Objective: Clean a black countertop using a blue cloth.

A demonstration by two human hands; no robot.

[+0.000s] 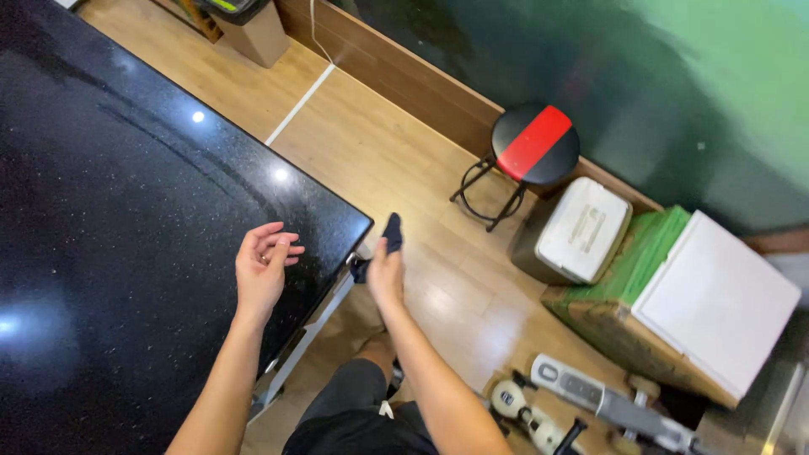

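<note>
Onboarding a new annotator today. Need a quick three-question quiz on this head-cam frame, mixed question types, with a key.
1. True or false: the left hand holds a dark cloth.
2. Multiple choice: where is the right hand? A) flat on the black tabletop B) past the tabletop's corner, over the wooden floor C) on the round stool
3. Fill in: the stool's black seat has a ___ stripe.

Key
1. False: the left hand is open and empty above the tabletop; the right hand has the dark cloth in its grip.
2. B
3. red
</note>
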